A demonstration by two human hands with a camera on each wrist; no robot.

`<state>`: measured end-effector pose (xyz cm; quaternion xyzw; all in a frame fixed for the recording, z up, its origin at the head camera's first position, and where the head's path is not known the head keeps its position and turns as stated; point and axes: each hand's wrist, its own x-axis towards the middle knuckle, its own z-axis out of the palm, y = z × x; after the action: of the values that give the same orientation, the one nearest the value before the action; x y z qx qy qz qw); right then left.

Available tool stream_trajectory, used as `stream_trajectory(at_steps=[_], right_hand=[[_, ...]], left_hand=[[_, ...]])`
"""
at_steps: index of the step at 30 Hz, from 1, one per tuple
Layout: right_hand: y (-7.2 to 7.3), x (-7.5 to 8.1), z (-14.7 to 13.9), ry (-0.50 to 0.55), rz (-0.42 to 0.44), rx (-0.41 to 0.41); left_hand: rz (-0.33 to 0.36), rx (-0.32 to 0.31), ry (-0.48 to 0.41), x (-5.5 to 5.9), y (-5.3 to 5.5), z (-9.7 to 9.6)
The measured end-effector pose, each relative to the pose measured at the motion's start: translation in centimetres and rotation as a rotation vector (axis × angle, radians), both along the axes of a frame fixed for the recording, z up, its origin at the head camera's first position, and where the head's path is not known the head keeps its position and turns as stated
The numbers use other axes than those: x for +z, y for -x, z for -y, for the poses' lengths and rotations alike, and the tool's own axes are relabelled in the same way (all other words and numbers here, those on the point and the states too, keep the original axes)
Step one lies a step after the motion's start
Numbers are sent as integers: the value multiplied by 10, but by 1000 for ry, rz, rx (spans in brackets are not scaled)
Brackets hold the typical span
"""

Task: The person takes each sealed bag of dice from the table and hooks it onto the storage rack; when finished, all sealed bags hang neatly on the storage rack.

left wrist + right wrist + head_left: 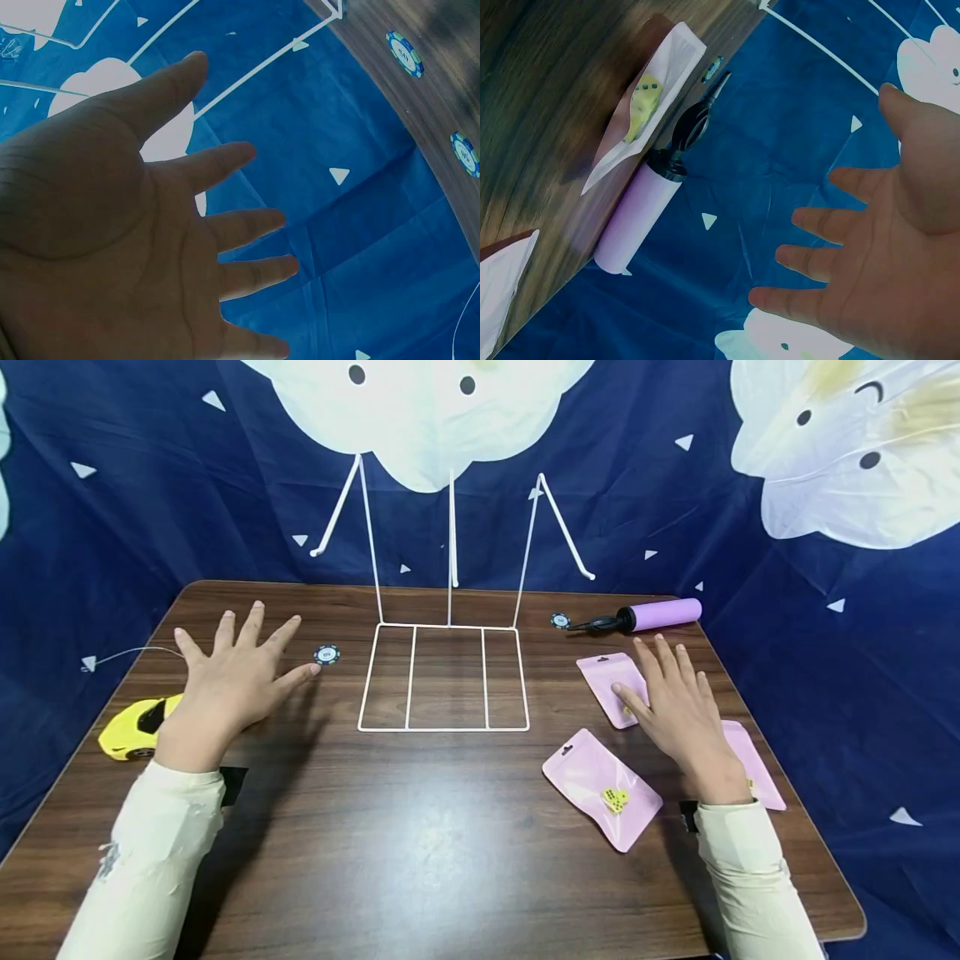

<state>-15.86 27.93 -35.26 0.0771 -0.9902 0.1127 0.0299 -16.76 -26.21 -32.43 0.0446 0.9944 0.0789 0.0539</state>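
Observation:
My left hand (236, 685) is held over the left of the table, palm down with fingers spread, holding nothing. Its thumb tip overlaps a poker chip (326, 654) in the head view. In the left wrist view a second poker chip (465, 154) lies beyond the fingers. A yellow toy car (137, 731) sits beside that wrist, partly hidden by it. My right hand (682, 718), empty with fingers extended, is over the right side, overlapping a pink zip pouch (603, 677). Nearer the front, another pink pouch (577, 777) shows yellow dice (615, 800) inside.
A white wire rack (444, 730) with upright hooks stands at the back middle. Right of it are a poker chip (559, 621) and a purple hand pump (666, 614). A third pink pouch (753, 764) lies by the right edge. Blue printed cloth (247, 510) hangs behind the table.

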Motion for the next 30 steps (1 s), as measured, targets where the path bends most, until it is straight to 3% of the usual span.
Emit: stream_trajectory(at_steps=[19,30], right_hand=[[-7,-13,-20,44,22,-47],[-12,-21,-39,47,28,-85]], left_hand=[[-4,-3,-1,-9,0,2],[-44,-45,5,-24,0,-7]])
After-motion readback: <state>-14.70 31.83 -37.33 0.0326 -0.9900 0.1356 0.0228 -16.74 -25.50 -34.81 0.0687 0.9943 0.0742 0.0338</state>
